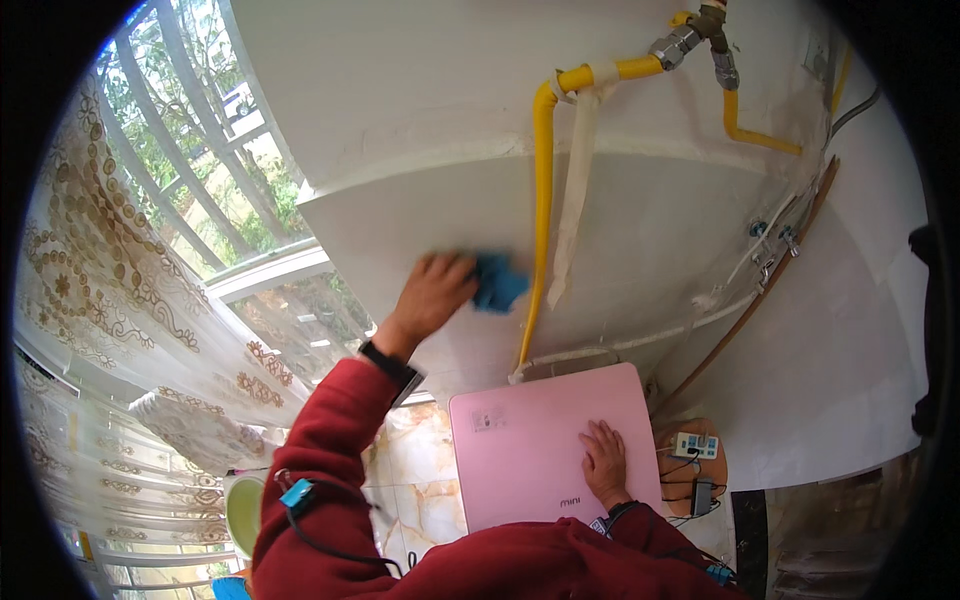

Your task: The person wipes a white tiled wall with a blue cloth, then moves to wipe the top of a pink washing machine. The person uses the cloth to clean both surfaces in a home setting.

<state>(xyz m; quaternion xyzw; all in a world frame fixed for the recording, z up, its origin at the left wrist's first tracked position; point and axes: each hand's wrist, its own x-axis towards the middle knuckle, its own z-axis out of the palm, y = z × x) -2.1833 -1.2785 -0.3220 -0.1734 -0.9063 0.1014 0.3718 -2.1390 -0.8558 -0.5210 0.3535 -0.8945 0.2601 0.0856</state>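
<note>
My left hand [435,295] holds a blue cloth [498,283] against or close to the pale wall [390,217], left of a yellow gas pipe [541,195]. Hand and cloth are slightly blurred. Below the pipe is a pink appliance with a flat top [525,457]. On that top rests my right hand [604,459], palm down with the fingers a little apart and nothing in it. A strip of whitish tape [576,195] hangs from the pipe's upper bend, to the right of its vertical run.
Metal pipe fittings [677,46] are at the top. A window with bars [199,142] and a patterned sheer curtain [120,262] stand on the left, above a green basin [244,514]. Small taps [789,240] are on the right wall. A power strip [696,445] lies on a brown stool [675,484].
</note>
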